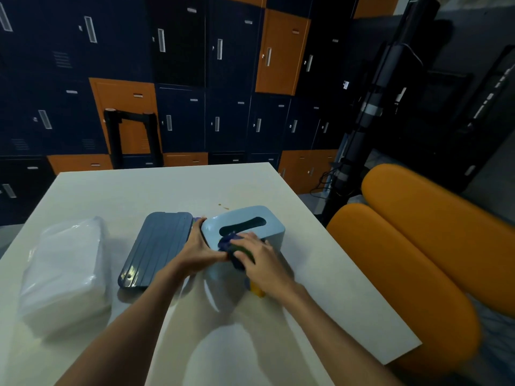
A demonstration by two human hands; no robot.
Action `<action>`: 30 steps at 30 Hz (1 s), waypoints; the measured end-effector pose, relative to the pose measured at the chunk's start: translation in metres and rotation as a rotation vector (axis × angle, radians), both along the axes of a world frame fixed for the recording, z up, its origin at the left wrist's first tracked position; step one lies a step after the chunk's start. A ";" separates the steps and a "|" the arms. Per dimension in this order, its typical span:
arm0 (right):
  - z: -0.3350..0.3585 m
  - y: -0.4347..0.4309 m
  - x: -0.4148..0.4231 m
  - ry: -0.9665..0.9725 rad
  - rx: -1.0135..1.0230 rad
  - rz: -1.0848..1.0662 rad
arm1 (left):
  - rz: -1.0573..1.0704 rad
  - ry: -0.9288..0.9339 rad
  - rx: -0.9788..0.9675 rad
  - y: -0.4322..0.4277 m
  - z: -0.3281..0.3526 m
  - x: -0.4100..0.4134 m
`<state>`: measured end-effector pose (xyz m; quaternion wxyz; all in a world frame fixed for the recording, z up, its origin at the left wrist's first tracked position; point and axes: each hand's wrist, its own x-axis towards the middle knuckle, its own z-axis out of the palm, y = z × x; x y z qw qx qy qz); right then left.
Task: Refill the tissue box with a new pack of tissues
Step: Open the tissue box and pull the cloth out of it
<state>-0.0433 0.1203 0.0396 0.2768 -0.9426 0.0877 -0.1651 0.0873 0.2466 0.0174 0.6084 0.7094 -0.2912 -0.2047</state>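
Head view: left hand [201, 247] grips the box [250, 227] to brace it while right hand [259, 260] clutches a dark wad [239, 253], likely old packaging.

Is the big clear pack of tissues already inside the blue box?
No, the pack of tissues lies on the table, left of the dark lid and apart from the blue box.

No text could be read anywhere. The lockers [181, 79] behind the table [139, 190] bore small label plates, all too blurred to make out. A white tag [345, 84] on the dark locker right of the table showed print too small to read.
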 end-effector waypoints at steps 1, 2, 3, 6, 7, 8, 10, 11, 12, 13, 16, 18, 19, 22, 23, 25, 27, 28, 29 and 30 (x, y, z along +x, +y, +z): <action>-0.002 -0.002 -0.001 0.019 0.008 0.060 | -0.007 0.003 -0.006 0.001 0.001 -0.001; -0.002 -0.007 -0.002 0.029 0.033 0.080 | -0.007 0.009 -0.014 0.001 0.002 -0.002; -0.002 -0.015 -0.002 0.032 0.070 0.059 | -0.001 0.014 -0.020 0.001 0.002 -0.002; 0.007 -0.043 0.002 0.033 0.103 -0.116 | 0.002 0.036 -0.026 0.001 0.002 -0.003; 0.010 -0.052 0.004 0.054 0.087 -0.192 | -0.002 0.040 -0.025 0.002 0.002 -0.002; 0.014 -0.059 0.006 0.082 0.076 -0.260 | -0.007 0.037 -0.023 0.002 0.002 -0.002; 0.018 -0.062 0.014 0.130 0.050 -0.355 | -0.006 0.038 -0.027 0.003 0.001 -0.001; 0.018 -0.058 0.019 0.148 0.026 -0.376 | -0.003 0.040 -0.034 0.003 0.000 -0.001; 0.017 -0.051 0.022 0.154 -0.007 -0.368 | 0.002 0.043 -0.043 0.002 0.000 -0.001; 0.014 -0.043 0.025 0.141 -0.038 -0.332 | 0.006 0.042 -0.051 0.002 0.000 -0.001; 0.003 -0.018 0.022 0.112 -0.102 -0.102 | 0.000 0.032 -0.054 0.001 -0.001 -0.001; 0.000 -0.014 0.015 0.115 -0.088 0.052 | 0.003 0.020 -0.060 0.001 -0.002 -0.002; 0.001 -0.017 0.012 0.120 -0.072 0.078 | 0.003 0.018 -0.059 0.001 -0.003 -0.001; 0.012 -0.038 0.014 0.142 -0.032 -0.011 | -0.004 0.040 -0.077 0.003 -0.002 0.002; 0.016 -0.047 0.016 0.156 -0.030 -0.075 | -0.014 0.044 -0.086 0.003 -0.002 0.002; 0.023 -0.061 0.021 0.205 -0.043 -0.195 | -0.021 0.037 -0.089 0.002 -0.004 0.003; 0.025 -0.061 0.026 0.246 -0.096 -0.270 | -0.017 0.029 -0.079 0.002 -0.005 0.002; 0.025 -0.053 0.027 0.251 -0.147 -0.286 | -0.011 0.030 -0.078 0.001 -0.004 0.002; 0.023 -0.043 0.029 0.238 -0.195 -0.288 | -0.004 0.029 -0.078 0.001 -0.005 0.002; 0.018 -0.032 0.030 0.203 -0.221 -0.267 | 0.004 0.025 -0.084 0.000 -0.005 0.002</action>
